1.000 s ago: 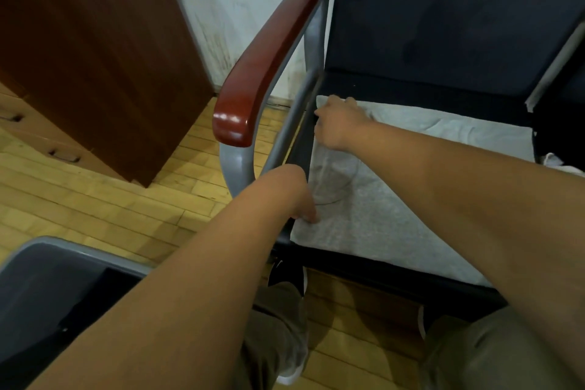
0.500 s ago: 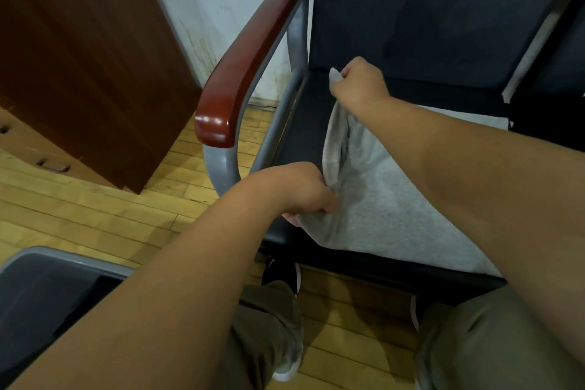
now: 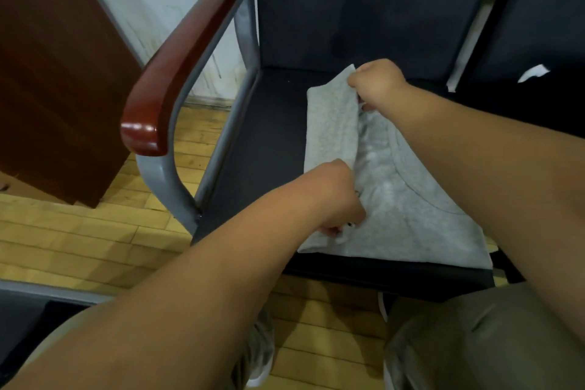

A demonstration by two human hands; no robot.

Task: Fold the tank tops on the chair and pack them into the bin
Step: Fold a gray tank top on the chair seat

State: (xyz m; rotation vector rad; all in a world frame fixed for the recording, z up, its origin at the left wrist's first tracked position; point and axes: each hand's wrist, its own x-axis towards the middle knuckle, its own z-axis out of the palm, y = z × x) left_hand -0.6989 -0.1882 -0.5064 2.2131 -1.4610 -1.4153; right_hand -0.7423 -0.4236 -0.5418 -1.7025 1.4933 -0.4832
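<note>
Viewed from head height, w/ both forearms reaching in: grips grey tank top [image 3: 399,218] at two points on dark seat of chair [image 3: 269,142]. Pinches far corner of the turned-over left strip w/ right hand [image 3: 376,84], fingers curled tight on the cloth, close to the seat's back edge. Holds near end of same strip w/ left hand [image 3: 340,196], fingers curled into the fabric, near the seat's front edge. Holds strip doubled over the shirt's middle, fold line running front to back; rest of garment flat, near edge along the seat's front lip, right part hidden under the forearm. Shows bare seat, open room, btwn fold and grey frame [image 3: 225,136] on the left, below glossy red-brown armrest [image 3: 177,73]. Places grey bin [image 3: 47,290] at bottom left on wood floor [image 3: 95,231], well apart from chair, inside mostly out of shot. Also in shot: brown cabinet [image 3: 57,73] at left, white scrap [image 3: 535,73] on next seat, khaki trouser knees [image 3: 474,342] at bottom.
</note>
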